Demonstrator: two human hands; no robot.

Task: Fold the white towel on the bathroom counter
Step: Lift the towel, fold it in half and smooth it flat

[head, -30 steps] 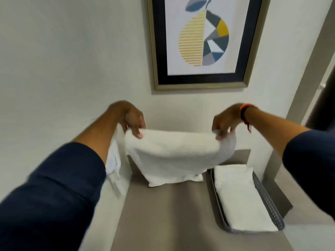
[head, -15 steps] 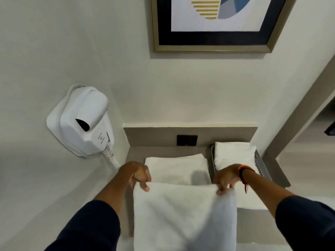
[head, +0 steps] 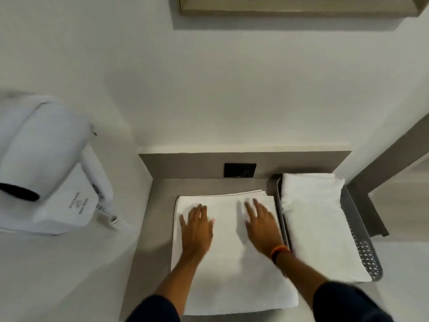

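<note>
The white towel [head: 232,270] lies flat and folded on the grey bathroom counter [head: 160,194], its layered edges showing at the far side. My left hand [head: 196,228] rests palm down on the towel's left half with fingers spread. My right hand [head: 262,225] presses flat on the right half, an orange band at its wrist. Neither hand grips the cloth.
A grey perforated tray [head: 362,242] at the right holds another folded white towel [head: 318,219]. A white wall-mounted hair dryer [head: 46,168] with a coiled cord hangs at the left. A black socket [head: 240,170] sits in the backsplash. A picture frame [head: 299,8] hangs above.
Both hands held the towel's top edge in the air, brought it down over the lower half, then let go. They now lie flat on the folded towel.
</note>
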